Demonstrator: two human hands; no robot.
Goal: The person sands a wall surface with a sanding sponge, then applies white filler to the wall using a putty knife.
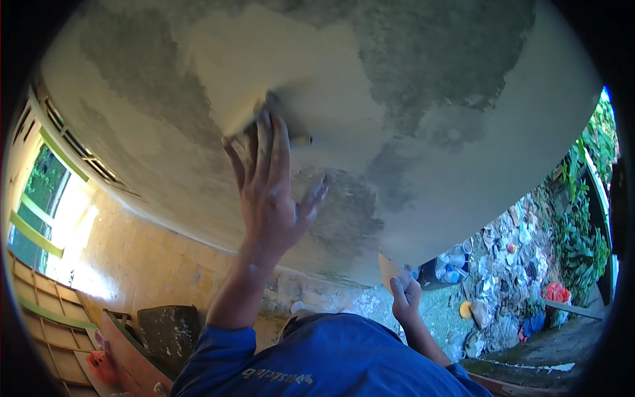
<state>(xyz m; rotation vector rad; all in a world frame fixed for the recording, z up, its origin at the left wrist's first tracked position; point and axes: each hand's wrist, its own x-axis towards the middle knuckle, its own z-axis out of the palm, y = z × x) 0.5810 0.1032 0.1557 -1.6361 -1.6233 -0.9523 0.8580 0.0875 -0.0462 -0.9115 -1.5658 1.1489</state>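
My left hand [268, 192] reaches up to a large grey and whitish patchy plastered wall [311, 66], its back dusted with white. Its long fingers press a thin flat blade-like piece [270, 104] against the wall, while the thumb stands apart. Fingers and shadow partly hide that piece, and its exact kind cannot be made out. Lower and to the right, my right hand [406, 298] is closed on a thin pale beige flat piece [391, 270], held near the wall's lower edge. Darker bare patches [443, 53] show between the smoother light areas.
Litter [506, 264] and green plants [582, 241] lie at the right, beside a dark bucket [444, 271]. Below left are a dark paint-spattered panel [169, 334], a red bag [102, 366] and a wooden lattice frame [49, 311]. A green-framed opening [41, 192] is at far left.
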